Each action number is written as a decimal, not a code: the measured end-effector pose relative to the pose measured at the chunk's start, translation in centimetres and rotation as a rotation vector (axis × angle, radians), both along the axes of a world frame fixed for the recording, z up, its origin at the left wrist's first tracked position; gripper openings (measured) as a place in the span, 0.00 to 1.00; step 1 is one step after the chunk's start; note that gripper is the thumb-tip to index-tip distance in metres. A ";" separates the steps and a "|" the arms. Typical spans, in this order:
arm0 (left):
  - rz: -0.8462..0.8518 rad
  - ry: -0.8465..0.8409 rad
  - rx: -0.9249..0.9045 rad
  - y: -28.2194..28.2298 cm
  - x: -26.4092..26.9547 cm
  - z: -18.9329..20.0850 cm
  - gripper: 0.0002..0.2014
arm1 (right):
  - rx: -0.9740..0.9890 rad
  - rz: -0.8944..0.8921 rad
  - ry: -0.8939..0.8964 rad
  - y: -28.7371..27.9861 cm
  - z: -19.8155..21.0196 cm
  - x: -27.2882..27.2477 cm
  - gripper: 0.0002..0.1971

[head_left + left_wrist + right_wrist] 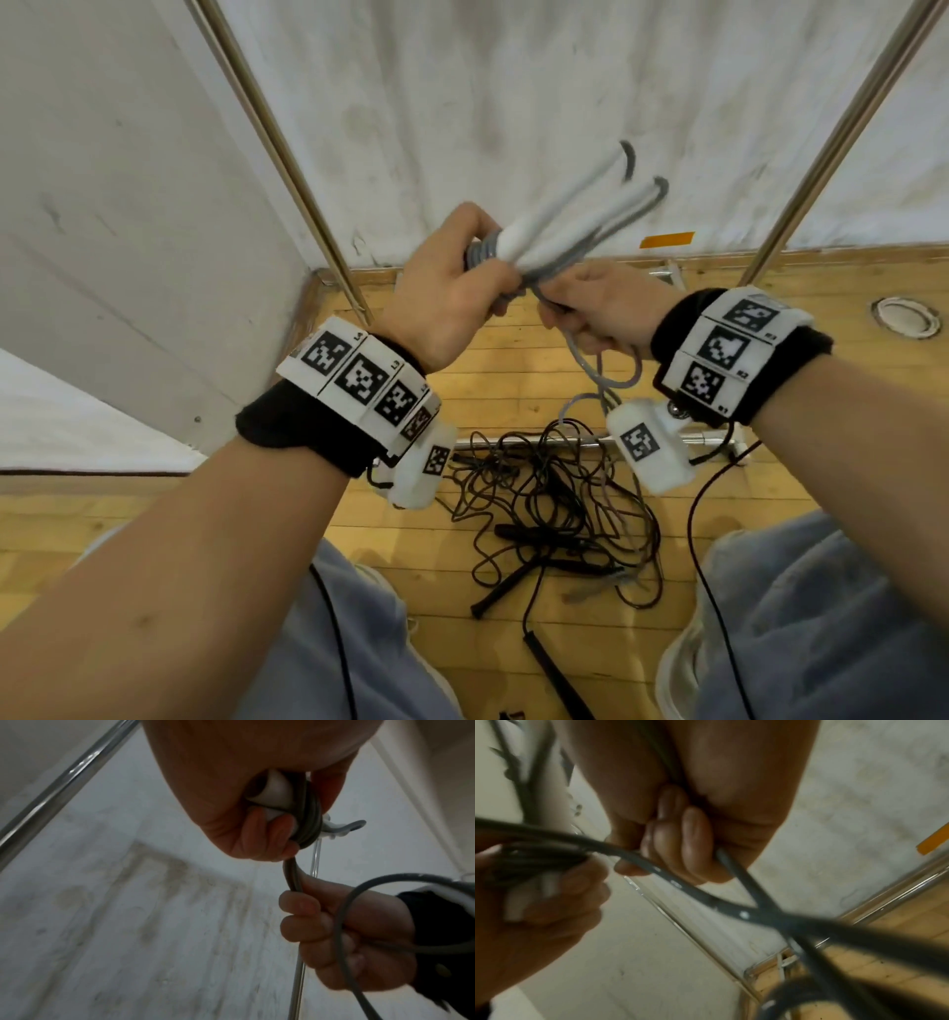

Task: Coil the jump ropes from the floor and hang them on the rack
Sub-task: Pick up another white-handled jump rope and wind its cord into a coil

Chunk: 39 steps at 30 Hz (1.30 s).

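My left hand (457,277) grips the two white handles (575,216) of a grey jump rope, with several turns of grey cord (309,815) wound round their near ends. My right hand (595,313) holds the loose grey cord (590,360) just below, fingers curled round it (677,845). The cord hangs in a loop from this hand down toward the floor. A tangled pile of black jump ropes (554,503) with black handles lies on the wooden floor between my knees. The rack's chrome uprights (287,154) rise left and right of my hands.
A stained white wall (488,103) stands close behind the rack. The rack's low chrome bar (714,439) runs across the floor behind the rope pile. A round metal floor fitting (906,317) sits at the right. My knees in blue trousers (821,616) flank the pile.
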<state>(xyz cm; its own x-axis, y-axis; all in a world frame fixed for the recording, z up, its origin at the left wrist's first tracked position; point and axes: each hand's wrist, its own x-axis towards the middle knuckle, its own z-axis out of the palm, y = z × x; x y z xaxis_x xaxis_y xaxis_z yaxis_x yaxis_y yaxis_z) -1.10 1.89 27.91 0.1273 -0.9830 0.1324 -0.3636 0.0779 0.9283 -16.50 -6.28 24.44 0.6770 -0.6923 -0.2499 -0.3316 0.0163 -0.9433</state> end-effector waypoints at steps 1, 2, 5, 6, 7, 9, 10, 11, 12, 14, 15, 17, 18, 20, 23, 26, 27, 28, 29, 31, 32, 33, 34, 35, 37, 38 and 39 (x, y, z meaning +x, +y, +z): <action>0.043 0.047 -0.006 -0.1 -0.1 0.2 0.08 | 0.003 -0.010 -0.019 0.2 0.0 0.3 0.22; 0.080 0.072 -0.009 -0.3 -0.1 0.4 0.09 | 0.001 -0.017 -0.014 0.4 0.0 0.6 0.24; 0.138 0.075 -0.032 -0.7 0.0 0.6 0.08 | -0.096 -0.010 0.040 0.5 0.2 1.2 0.28; 0.151 0.068 -0.042 -0.8 0.0 0.6 0.07 | -0.152 -0.008 0.056 0.5 0.3 1.3 0.28; 0.167 0.058 -0.052 -1.0 0.0 0.6 0.05 | -0.200 -0.026 0.054 0.5 0.2 1.6 0.27; 0.208 0.034 -0.069 -1.4 0.1 0.6 0.04 | -0.304 -0.119 0.019 0.6 0.2 2.1 0.21; 0.229 0.026 -0.075 -1.6 0.2 0.6 0.05 | -0.351 -0.157 0.005 0.7 0.2 2.4 0.17; 0.249 0.025 -0.079 -1.8 0.2 0.6 0.06 | -0.378 -0.174 -0.002 0.8 0.3 2.6 0.14; 0.268 0.029 -0.081 -2.0 0.2 0.7 0.07 | -0.386 -0.168 -0.005 0.8 0.3 2.7 0.12; 0.308 0.045 -0.077 -2.2 0.3 0.9 0.08 | -0.359 -0.163 0.004 0.5 0.4 2.6 0.11; 0.329 0.052 -0.071 -2.2 0.3 1.0 0.08 | -0.331 -0.190 0.009 0.4 0.4 2.4 0.10; 0.371 0.051 -0.052 -2.3 0.5 1.2 0.09 | -0.295 -0.271 0.030 -0.1 0.4 1.9 0.13; 0.385 0.049 -0.034 -2.2 0.7 1.3 0.09 | -0.291 -0.299 0.046 -0.4 0.4 1.6 0.15; 0.369 0.080 0.018 -2.1 0.9 1.6 0.09 | -0.306 -0.294 0.080 -0.6 0.4 1.0 0.21; 0.254 0.166 0.095 -1.4 0.5 2.0 0.07 | -0.465 -0.156 0.215 0.7 0.5 0.9 0.30; 0.112 0.252 0.110 -0.6 -0.5 2.4 0.08 | -0.570 -0.029 0.208 3.2 0.5 1.8 0.19; 0.069 0.277 0.099 -0.4 -0.7 2.6 0.10 | -0.565 -0.046 0.152 3.9 0.7 2.2 0.10; 0.030 0.302 0.085 -0.2 -0.9 2.7 0.11 | -0.534 -0.072 0.087 4.2 0.9 2.4 0.04; 0.004 0.324 0.070 0.0 -1.0 2.9 0.11 | -0.489 -0.093 0.040 4.3 1.2 2.5 0.05; 0.015 0.335 0.042 0.3 -0.8 3.3 0.10 | -0.458 -0.086 0.036 3.8 1.5 2.4 0.10; 0.056 0.330 0.024 0.3 -0.6 3.4 0.10 | -0.466 -0.073 0.057 3.6 1.6 2.2 0.12; 0.114 0.325 0.000 0.2 -0.2 3.5 0.10 | -0.476 -0.061 0.070 3.5 1.6 2.1 0.14; 0.181 0.323 -0.027 0.2 0.2 3.6 0.10 | -0.468 -0.052 0.076 3.3 1.5 2.0 0.14; 0.247 0.322 -0.054 0.0 0.7 3.6 0.10 | -0.442 -0.046 0.077 3.3 1.5 1.9 0.14; 0.359 0.269 -0.097 -0.3 1.7 3.5 0.09 | -0.391 -0.048 0.046 3.1 1.1 1.8 0.15; 0.400 0.203 -0.113 -0.4 2.2 3.3 0.08 | -0.381 -0.058 0.029 3.1 0.9 1.8 0.16; 0.426 0.123 -0.122 -0.6 2.7 3.1 0.07 | -0.391 -0.075 0.028 3.1 0.9 1.7 0.17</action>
